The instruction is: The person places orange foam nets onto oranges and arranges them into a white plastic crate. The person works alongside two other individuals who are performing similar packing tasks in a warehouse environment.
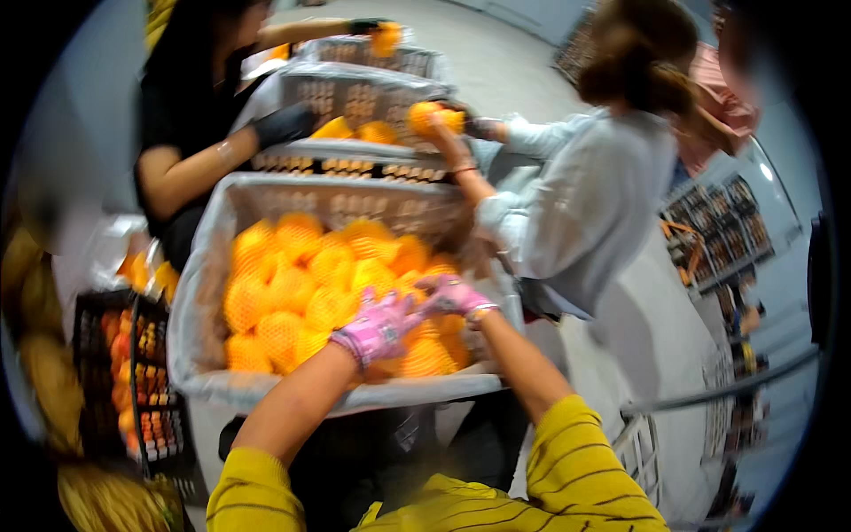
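Observation:
A large plastic crate with a pale liner (199,279) stands before me, holding several round fruits in orange foam nets (292,286). My left hand (379,326), in a pink patterned glove, is over the netted fruits with its fingers spread. Close to its fingertips is my right hand (455,296), also pink-gloved, above the right part of the pile. Blur hides whether the right hand grips a fruit. Parts of the fruits beneath both hands are hidden.
Behind stands another lined crate (359,149) with netted fruits. A co-worker in black (179,100) is at the left; another in a pale top (585,206), at the right, holds orange fruit (432,120). A black crate of fruit (133,372) stands lower left.

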Available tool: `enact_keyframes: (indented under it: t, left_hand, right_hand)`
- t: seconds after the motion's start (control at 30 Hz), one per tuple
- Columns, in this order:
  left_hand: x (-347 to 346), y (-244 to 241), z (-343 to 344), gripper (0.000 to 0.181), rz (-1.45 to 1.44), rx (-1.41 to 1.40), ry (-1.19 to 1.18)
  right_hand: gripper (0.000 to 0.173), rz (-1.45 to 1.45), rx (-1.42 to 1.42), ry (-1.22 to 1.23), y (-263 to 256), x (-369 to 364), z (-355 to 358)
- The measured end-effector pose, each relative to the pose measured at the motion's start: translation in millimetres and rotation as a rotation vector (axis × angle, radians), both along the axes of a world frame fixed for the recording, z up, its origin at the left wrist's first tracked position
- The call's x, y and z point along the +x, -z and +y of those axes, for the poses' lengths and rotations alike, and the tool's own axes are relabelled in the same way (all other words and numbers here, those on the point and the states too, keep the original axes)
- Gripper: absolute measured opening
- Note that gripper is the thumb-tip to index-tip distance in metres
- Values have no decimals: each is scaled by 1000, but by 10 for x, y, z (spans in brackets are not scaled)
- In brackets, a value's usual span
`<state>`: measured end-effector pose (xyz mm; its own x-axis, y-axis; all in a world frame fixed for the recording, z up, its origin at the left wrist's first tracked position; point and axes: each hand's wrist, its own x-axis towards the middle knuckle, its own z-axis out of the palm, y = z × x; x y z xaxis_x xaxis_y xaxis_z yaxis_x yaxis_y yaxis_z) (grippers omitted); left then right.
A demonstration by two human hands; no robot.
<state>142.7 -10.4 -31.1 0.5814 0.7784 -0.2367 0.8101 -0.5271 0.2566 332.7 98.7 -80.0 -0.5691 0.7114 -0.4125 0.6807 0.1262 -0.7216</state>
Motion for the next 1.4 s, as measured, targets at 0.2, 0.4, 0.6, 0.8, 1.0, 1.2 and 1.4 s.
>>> enact_keyframes:
  t: [0.2, 0.4, 0.6, 0.8, 1.0, 1.2, 1.4]
  left_hand:
    - [-2, -182, -37, 68, 20, -86, -31]
    - [36, -187, -12, 70, 37, -93, -24]
    - [51, -183, 17, 71, 53, -114, -15]
    - [14, -232, -10, 71, 43, -119, -18]
    - [37, -230, -1, 71, 55, -128, -23]
    - [35, -214, -7, 71, 53, -122, -22]
    - [36, -234, -11, 71, 34, -122, -25]
  right_hand:
    - [70, -81, -36, 40, -199, -25, -45]
    - [70, -129, 3, 36, -268, -26, -34]
    - [70, -158, 26, -3, -215, -1, 2]
    - [70, -162, 22, -16, -213, -54, 0]
    - [73, -120, 24, -8, -104, 18, 42]
    - [68, -199, 7, -11, -202, -40, 21]
    - [69, -138, -37, 4, -187, -5, 26]
